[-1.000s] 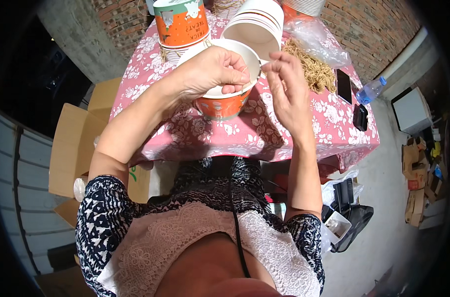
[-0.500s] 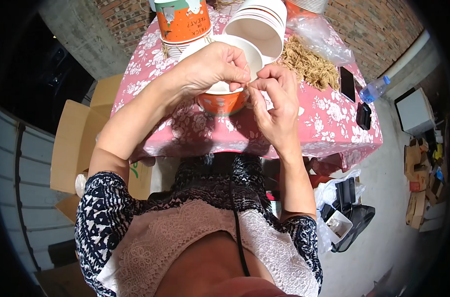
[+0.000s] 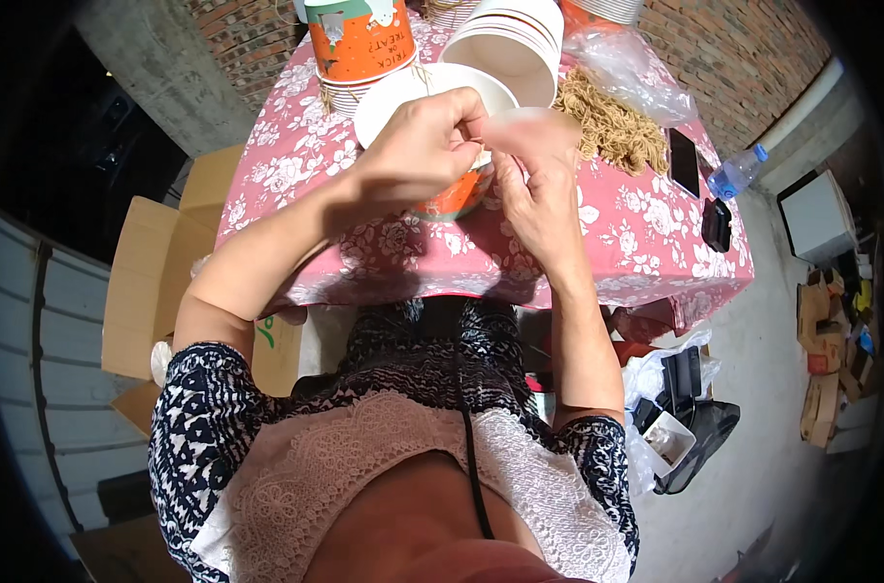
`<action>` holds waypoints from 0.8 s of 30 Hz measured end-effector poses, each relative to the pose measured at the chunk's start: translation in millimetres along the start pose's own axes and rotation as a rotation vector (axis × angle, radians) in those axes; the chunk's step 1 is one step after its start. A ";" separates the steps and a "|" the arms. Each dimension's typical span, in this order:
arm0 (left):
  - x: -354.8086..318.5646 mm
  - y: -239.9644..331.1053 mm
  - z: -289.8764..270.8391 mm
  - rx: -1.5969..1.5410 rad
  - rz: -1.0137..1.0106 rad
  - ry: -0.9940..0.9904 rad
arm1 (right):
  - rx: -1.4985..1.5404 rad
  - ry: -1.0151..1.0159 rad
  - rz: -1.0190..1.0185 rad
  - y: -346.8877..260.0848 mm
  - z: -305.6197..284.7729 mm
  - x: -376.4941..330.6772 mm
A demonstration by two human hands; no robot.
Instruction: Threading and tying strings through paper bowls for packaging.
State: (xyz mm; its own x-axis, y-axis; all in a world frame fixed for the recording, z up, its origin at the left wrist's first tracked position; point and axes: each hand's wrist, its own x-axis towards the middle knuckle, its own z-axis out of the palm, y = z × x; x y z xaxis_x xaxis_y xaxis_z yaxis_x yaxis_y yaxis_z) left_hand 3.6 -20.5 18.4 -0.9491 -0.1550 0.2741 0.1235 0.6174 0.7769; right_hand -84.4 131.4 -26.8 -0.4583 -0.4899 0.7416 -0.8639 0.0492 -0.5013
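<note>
An orange paper bucket (image 3: 449, 202) with a white inside stands on the table in front of me. My left hand (image 3: 432, 141) is over its near rim, fingers closed in a pinch. A short bit of tan twine (image 3: 482, 154) seems to show at those fingertips; most of it is hidden. Close beside it, to the right, is my right hand (image 3: 539, 189), thumb raised toward the left fingertips. Its upper fingers are smeared, so whether they grip anything does not show.
Behind lies a stack of white buckets (image 3: 505, 60) on its side; stacked orange buckets (image 3: 361, 44) stand at left. On the right are a heap of tan twine (image 3: 622, 126), clear plastic (image 3: 627, 73), a phone (image 3: 683, 163), a black case (image 3: 716, 225) and a bottle (image 3: 738, 173).
My left hand has turned and dropped slightly, its fingers curling more tightly. The right hand's fingers have moved up and blurred. The bucket has shifted or tilted a little.
</note>
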 end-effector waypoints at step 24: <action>6.2 -11.6 -6.6 -0.336 -0.090 0.078 | -0.078 0.141 -0.225 -20.9 7.4 -16.8</action>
State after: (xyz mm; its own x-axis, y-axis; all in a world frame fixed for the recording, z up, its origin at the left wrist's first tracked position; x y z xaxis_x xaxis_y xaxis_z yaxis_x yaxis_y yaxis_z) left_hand -1.7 -33.8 14.8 -0.9372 -0.2633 0.2287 0.1414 0.3125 0.9393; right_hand -57.1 132.1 -32.1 -0.2728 -0.3705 0.8879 -0.9582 0.0223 -0.2851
